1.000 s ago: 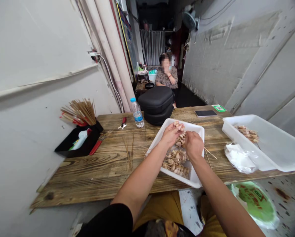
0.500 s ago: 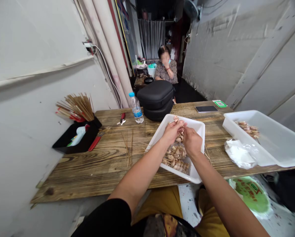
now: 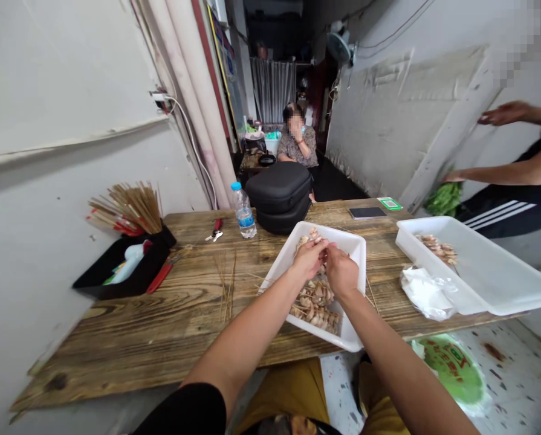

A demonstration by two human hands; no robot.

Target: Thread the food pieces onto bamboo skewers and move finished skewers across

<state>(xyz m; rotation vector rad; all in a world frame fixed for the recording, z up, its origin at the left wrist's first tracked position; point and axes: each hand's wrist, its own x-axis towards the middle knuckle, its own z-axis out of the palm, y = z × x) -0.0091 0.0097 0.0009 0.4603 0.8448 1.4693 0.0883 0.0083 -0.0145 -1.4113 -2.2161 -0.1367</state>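
Both my hands meet over a white plastic tray (image 3: 361,290) holding several skewers of pale, brownish-pink meat pieces (image 3: 318,311). My left hand (image 3: 310,261) is closed, its thumb and fingers pinched on what looks like a meat skewer (image 3: 314,234), whose pale pieces show past the fingers near the far rim. Against it, my right hand (image 3: 343,272) is closed too, fingertips pressed together at the left fingertips. What lies between the right fingers is hidden. Loose bamboo sticks (image 3: 227,284) lie on the wooden table left of the tray.
Left stands a black box (image 3: 89,281) with bundled sticks (image 3: 136,208). Behind the tray are a water bottle (image 3: 244,211), black cases (image 3: 279,196) and a phone (image 3: 367,212). A larger white tray (image 3: 474,266) and a plastic bag (image 3: 428,294) sit right. Another person's arm (image 3: 506,174) holds greens.
The view has shifted, so the table sits lower and further left. Another person with greens has come in at the right. My hands stay together over the tray.
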